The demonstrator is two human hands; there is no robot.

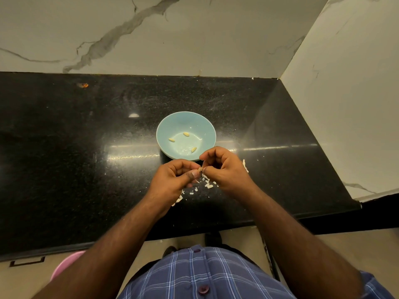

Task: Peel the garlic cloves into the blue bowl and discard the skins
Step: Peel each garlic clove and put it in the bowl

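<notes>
Step in hand: a garlic clove (200,168) was being peeled just in front of the blue bowl (165,126), above the black worktop (64,147); the step was judged to be mid-peel, not yet finished.
Left hand: the left hand (172,176) was curled, its grip narrow, with the clove pinched at the thumb tip.
Right hand: the right hand (224,167) was curled as well, its grip narrow, with thumb and forefinger closed on the other end of the same clove or on its skin; which of the two could not be told.
Clove: only a small pale tip was seen between the two thumbs, the rest being hidden by the fingers.
Blue bowl: three peeled cloves (186,134) were lying apart on its floor; its near rim was partly covered by the right hand.
Skins: loose skins (208,185) were scattered on the worktop under and beside the hands, none of them yet discarded.
Progress: the task was judged to be partly done, the skins being left for later.
Next move: the remaining skin would need to be pulled off, and the bare clove carried a short way forward and dropped into the bowl.
Floor: a pink container (64,264) was seen low at the left, partly out of view.
</notes>
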